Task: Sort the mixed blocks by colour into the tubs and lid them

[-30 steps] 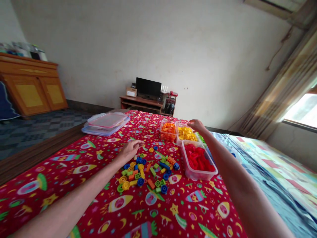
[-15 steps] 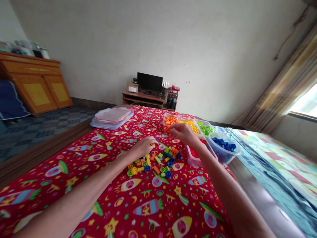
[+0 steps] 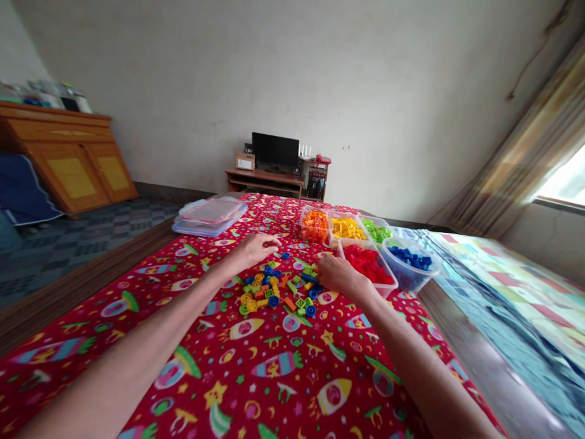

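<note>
My right hand [image 3: 336,274] has come back from the clear plastic tubs [image 3: 385,286] to the heap of small mixed-colour plastic bricks [image 3: 278,291] mid-counter [image 3: 274,390]. It is curled, and I cannot tell if it holds anything. My left hand [image 3: 258,247] hovers loosely open and empty just beyond.

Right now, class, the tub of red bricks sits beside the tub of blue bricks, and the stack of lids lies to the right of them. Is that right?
Not quite. The stack of lids lies to the left of them, not the right, as the head view shows. The tub of red bricks does sit beside the tub of blue bricks.
</note>
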A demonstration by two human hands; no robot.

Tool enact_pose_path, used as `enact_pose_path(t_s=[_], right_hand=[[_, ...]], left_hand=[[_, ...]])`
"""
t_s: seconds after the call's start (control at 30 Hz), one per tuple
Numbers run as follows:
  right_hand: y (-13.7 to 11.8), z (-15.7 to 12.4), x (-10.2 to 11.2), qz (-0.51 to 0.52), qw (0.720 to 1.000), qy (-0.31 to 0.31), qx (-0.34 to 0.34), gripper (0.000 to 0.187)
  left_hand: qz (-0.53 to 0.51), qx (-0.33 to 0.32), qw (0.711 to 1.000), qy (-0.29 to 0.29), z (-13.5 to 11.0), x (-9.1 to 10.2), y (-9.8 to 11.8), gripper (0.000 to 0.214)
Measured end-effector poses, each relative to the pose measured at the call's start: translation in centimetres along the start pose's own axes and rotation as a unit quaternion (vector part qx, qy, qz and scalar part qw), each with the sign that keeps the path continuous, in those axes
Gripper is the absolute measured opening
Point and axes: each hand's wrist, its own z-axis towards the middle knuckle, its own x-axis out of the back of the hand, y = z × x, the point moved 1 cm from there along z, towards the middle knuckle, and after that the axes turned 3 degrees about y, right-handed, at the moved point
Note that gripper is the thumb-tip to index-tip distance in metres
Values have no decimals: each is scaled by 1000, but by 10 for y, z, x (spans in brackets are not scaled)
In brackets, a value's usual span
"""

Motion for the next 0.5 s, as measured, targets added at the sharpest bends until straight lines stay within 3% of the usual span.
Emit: enact_pose_path(t_s=[0.17,0.3,0.43,0.5], right_hand=[[-7,4,-6,-11,1000,-22,-9,31],[-5,1,-2,-14,1000,-1,6,25],[-3,-2,4,-11,997,64,32,25],[-6,-2,4,-21,995,66,72,27]], left_hand=[[1,-7,999,-53,-7,4,21,29],[5,-13,997,-79,-11,8,40,30],[31,-16,996,-82,-10,15,41,31],[45,-31,991,-124,-11,18,38,28]])
